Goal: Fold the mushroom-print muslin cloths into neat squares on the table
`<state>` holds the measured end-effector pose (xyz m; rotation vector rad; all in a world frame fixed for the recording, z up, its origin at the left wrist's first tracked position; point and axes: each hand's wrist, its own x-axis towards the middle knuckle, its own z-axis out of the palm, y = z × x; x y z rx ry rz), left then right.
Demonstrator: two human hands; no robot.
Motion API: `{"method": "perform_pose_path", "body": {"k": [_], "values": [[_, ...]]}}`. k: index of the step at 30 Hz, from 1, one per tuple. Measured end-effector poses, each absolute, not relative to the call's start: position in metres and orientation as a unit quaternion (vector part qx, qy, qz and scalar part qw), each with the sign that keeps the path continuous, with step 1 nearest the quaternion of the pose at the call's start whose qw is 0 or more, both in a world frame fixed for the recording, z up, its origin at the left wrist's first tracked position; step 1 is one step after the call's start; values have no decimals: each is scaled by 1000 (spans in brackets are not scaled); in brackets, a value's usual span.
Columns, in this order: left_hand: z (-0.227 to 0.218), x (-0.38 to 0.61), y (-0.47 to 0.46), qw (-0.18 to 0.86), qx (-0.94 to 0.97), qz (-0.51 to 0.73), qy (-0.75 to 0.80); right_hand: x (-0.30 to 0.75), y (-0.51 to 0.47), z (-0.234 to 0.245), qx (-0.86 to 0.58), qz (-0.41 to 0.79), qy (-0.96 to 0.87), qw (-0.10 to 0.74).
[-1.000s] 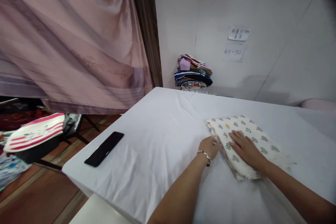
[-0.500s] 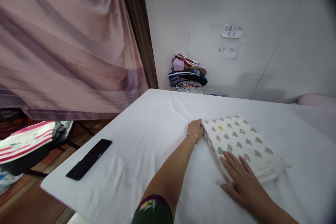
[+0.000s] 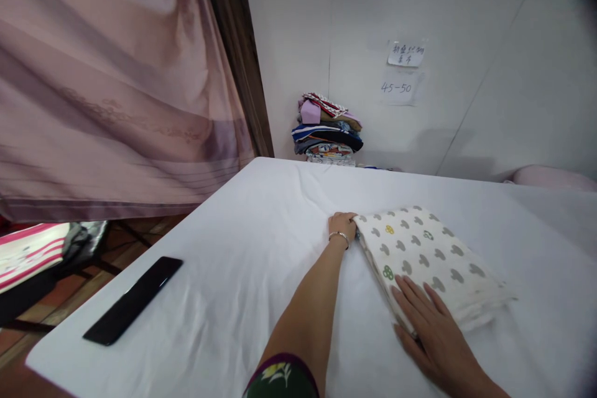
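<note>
A folded white cloth [image 3: 420, 249] printed with grey mushroom shapes and a few yellow and green ones lies on the white-covered table [image 3: 261, 273]. My left hand [image 3: 342, 224], with a bracelet at the wrist, is closed around the cloth's far left corner; its fingertips are partly hidden. Flat on the near left edge rests my right hand [image 3: 431, 329], fingers stretched out over the fabric and thumb by the edge. Several layers show along the cloth's left side and at its right end.
A black flat slab [image 3: 133, 301] lies near the table's left edge. Beyond the far edge stands a pile of folded fabrics [image 3: 326, 130] against the wall. A pink curtain [image 3: 116, 87] hangs at left, above a striped cloth [image 3: 35, 252]. Paper signs [image 3: 405, 53] are on the wall.
My view has shifted slightly, so the slab appears further left and lower. Both hands stay at nearly the same places on the cloth.
</note>
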<state>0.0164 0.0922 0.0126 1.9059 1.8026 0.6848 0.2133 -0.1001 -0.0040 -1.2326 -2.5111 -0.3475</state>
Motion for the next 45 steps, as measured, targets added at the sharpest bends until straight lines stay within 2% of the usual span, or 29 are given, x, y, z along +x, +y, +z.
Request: {"method": "perform_pose_path", "body": {"k": [17, 45], "values": [[5, 16, 94, 195, 697, 261, 638, 217, -101, -8, -435, -138, -879, 139], [5, 15, 96, 195, 700, 262, 635, 217, -101, -9, -439, -130, -875, 158]]}}
